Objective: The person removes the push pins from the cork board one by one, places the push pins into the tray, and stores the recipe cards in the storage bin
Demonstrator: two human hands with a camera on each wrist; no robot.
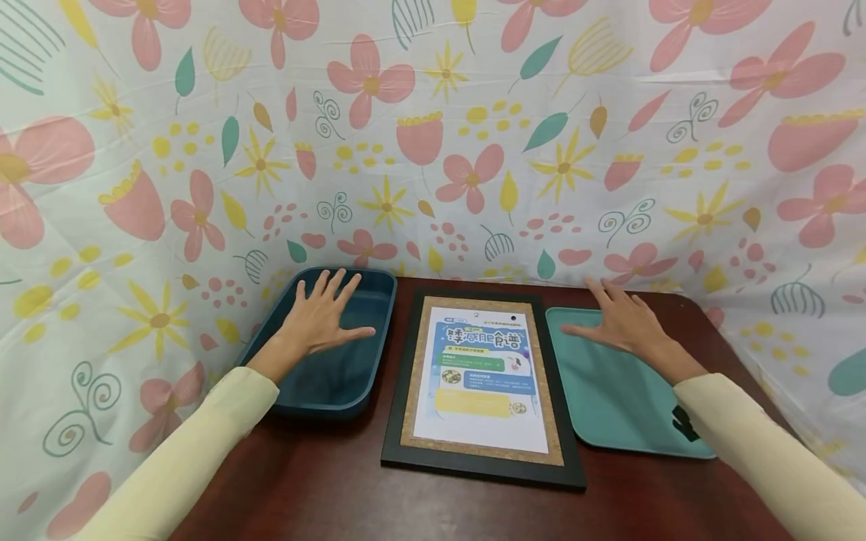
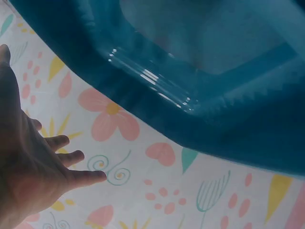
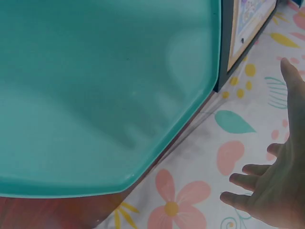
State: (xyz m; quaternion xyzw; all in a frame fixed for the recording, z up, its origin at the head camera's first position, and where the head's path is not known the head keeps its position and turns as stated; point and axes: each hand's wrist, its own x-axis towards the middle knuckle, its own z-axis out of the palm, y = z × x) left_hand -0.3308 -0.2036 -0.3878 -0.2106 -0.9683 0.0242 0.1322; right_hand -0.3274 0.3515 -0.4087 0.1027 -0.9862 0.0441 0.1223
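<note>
While it is spread and holds nothing, the left hand (image 1: 314, 319) is positioned over the blue basin (image 1: 338, 379); the right hand (image 1: 628, 324), likewise spread and holding nothing, is positioned over the green tray (image 1: 616, 398). Between basin and tray, a black-framed board (image 1: 480, 472) lies on the table (image 1: 325, 488) and carries a printed sheet (image 1: 487, 424). A flower-patterned cloth (image 1: 419, 203) hangs behind the table.

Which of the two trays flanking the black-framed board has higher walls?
The dark blue rectangular tray by the left hand; its walls stand tall, while the teal rectangular tray has only a low rim.
</note>
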